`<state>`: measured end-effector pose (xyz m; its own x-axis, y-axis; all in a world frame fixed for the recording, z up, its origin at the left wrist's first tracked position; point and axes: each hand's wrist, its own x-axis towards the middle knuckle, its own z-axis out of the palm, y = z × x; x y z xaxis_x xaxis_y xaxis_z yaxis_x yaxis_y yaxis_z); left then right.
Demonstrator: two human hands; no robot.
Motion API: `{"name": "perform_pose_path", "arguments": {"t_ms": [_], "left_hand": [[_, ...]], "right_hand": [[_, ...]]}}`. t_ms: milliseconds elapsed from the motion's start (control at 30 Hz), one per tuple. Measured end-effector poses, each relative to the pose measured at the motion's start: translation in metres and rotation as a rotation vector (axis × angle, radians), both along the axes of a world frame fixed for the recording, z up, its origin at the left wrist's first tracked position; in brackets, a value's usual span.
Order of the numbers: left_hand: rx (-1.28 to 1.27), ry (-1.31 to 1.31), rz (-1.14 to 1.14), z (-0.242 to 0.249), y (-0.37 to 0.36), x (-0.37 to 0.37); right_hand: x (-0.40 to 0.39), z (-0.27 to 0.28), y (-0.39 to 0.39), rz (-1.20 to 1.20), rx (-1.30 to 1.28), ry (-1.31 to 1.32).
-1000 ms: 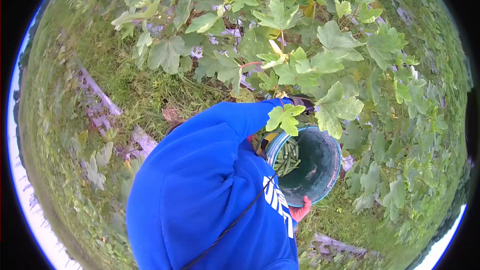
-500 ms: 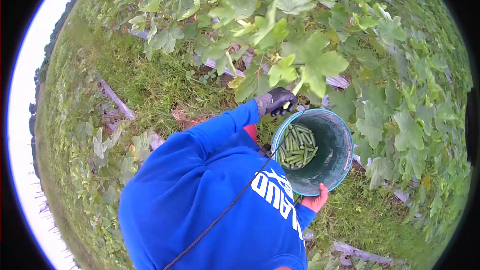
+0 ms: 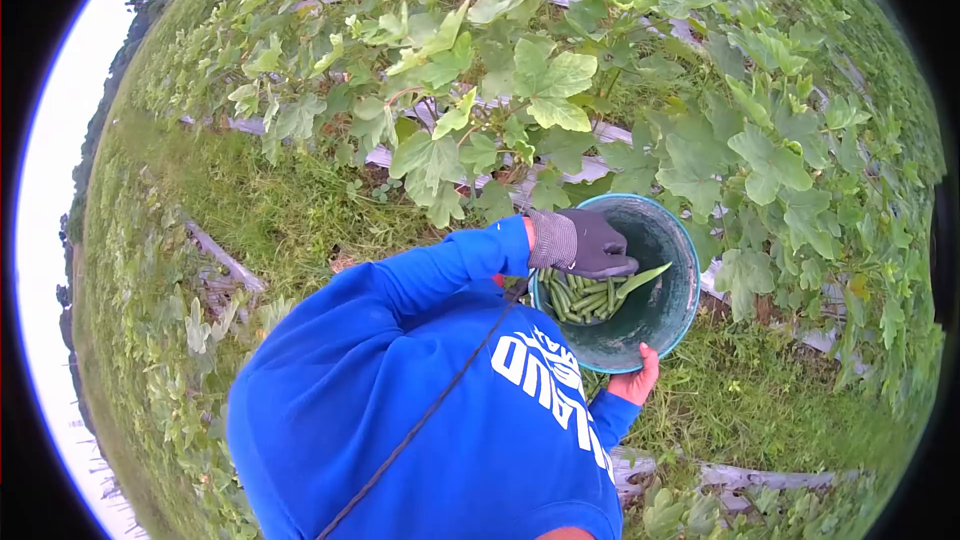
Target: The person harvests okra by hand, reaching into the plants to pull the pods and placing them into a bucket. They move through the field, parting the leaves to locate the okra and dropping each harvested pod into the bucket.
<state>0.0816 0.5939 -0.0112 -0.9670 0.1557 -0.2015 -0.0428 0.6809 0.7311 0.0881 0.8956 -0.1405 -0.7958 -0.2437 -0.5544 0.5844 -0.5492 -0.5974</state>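
A teal bucket is tilted in front of my blue-sleeved body, with several green okra pods piled low on its near side. My left hand, in a dark glove with a grey knit cuff, reaches over the rim into the bucket. Its fingers are curled, and a larger, paler okra pod sticks out at the fingertips. The glove hides exactly how the pod is gripped. My bare right hand holds the bucket's lower rim, fingers over the edge.
Leafy okra plants stand close beyond the bucket and along the right. Grass covers the ground, crossed by strips of pale sheeting. A dark cord hangs across my blue shirt.
My left hand has moved from the plant leaves beside the rim into the bucket. A larger pod now shows at its fingertips. My right hand still holds the rim.
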Motion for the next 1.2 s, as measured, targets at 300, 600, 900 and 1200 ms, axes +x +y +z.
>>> {"name": "perform_pose_path", "arguments": {"t_ms": [300,600,900,1200], "left_hand": [[-0.069,-0.085,-0.068,0.016,0.0,-0.018],[0.029,-0.116,-0.246,0.013,-0.006,-0.039],[-0.034,-0.079,-0.477,0.009,0.027,-0.08],[-0.104,0.018,-0.617,-0.005,0.099,-0.095]], "right_hand": [[-0.007,-0.005,0.002,-0.049,0.063,0.014],[-0.012,0.028,-0.01,-0.231,0.076,0.037],[0.014,0.026,0.004,-0.439,0.078,0.062],[0.033,0.021,0.063,-0.551,0.118,0.069]]}}
